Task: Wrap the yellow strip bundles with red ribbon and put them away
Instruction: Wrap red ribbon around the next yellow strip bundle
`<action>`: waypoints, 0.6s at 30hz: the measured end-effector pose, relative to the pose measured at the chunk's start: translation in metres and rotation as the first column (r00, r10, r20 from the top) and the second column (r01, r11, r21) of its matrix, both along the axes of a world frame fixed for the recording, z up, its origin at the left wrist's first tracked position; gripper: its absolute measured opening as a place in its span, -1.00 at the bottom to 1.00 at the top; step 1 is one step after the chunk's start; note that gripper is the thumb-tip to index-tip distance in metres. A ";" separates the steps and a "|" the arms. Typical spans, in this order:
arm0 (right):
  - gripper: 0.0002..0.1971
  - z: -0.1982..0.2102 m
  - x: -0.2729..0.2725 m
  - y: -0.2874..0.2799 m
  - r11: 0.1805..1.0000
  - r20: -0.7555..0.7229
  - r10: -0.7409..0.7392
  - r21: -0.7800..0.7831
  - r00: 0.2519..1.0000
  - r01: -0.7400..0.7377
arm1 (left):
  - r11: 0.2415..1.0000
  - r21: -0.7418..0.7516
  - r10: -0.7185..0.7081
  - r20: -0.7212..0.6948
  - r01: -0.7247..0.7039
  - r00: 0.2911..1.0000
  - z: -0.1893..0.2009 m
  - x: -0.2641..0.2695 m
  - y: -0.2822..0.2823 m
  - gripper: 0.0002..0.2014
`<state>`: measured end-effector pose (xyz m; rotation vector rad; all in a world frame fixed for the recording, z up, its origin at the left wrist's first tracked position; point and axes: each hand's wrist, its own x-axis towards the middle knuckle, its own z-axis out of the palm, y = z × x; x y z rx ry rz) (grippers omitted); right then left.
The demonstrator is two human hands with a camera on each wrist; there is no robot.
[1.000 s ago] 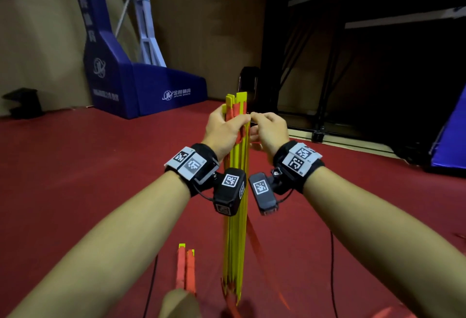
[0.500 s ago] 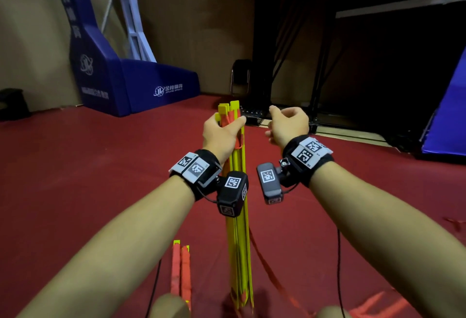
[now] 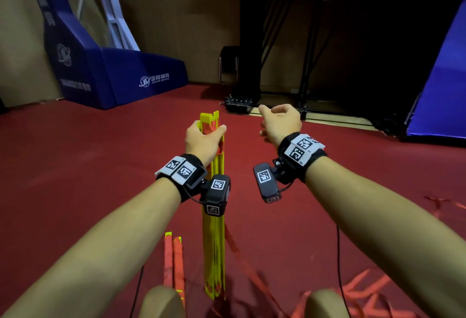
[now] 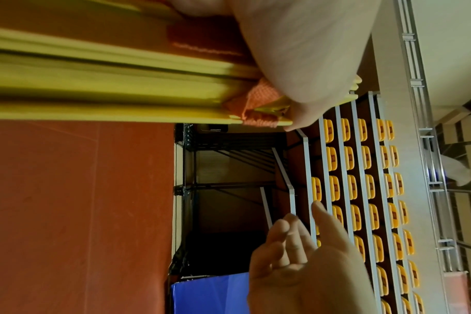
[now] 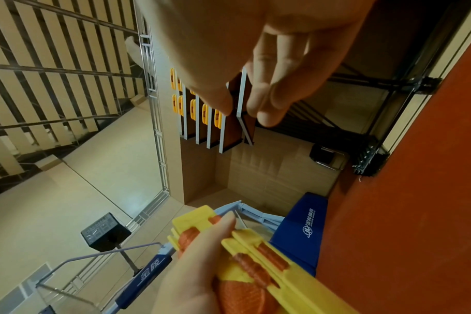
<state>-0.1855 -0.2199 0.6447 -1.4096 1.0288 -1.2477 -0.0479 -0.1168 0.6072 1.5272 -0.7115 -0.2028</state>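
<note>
1. Yellow strip bundle [image 3: 213, 242]: it stands upright with its lower end on the red floor [image 3: 75, 166], just ahead of your knees. Its upper end is in your grasp.
2. Red ribbon [image 3: 208, 128]: it is wound round the bundle close to the top, partly under your thumb. A loose tail [image 3: 237, 252] runs from the bundle's right side down to the floor.
3. Left hand [image 3: 203, 141]: your fingers and thumb are curled round the bundle's upper end, pinning the ribbon against the strips.
4. Right hand [image 3: 281, 122]: it is held apart from the bundle, on its right, with the fingers relaxed and slightly bent, and it holds nothing.
5. Second bundle [image 3: 174, 262]: it is covered in red with yellow tips showing, and lies on the floor just left of the upright one.
6. Spare ribbon [image 3: 365, 290]: loose lengths lie on the floor at your lower right.
7. Blue padded base [image 3: 131, 75]: it stands at the far left, against the wall.
</note>
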 end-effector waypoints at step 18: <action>-0.64 0.034 0.043 0.007 0.997 0.099 0.076 -0.038 0.992 -0.073 | 1.000 0.000 -0.030 0.054 0.030 0.998 -0.003 0.012 0.010 -0.73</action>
